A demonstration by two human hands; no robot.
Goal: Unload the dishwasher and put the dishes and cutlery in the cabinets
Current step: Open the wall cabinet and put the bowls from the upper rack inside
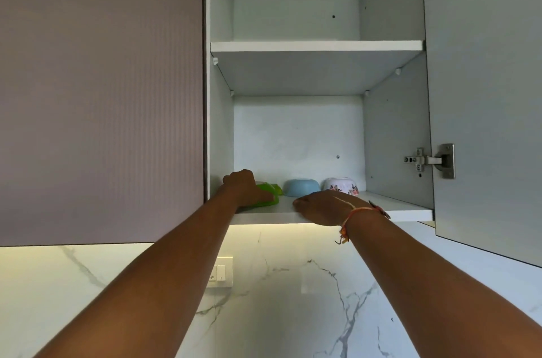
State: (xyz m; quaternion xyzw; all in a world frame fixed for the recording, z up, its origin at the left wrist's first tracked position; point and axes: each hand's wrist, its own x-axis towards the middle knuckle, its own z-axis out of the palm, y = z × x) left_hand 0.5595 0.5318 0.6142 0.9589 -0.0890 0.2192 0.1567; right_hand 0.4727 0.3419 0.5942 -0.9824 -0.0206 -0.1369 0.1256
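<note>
Your left hand [247,189] is curled over the green dish [268,201] at the left end of the bottom shelf [396,208] and holds it. Slide it flat towards the back wall before letting go, so nothing overhangs the lip. Keep it clear of the upturned blue bowl [302,187] just beside it; the floral bowl [341,185] sits further right. Your right hand [322,208] rests at the shelf's front edge with no dish in it, though its fingers are hidden, so I cannot tell whether it grips the edge
</note>
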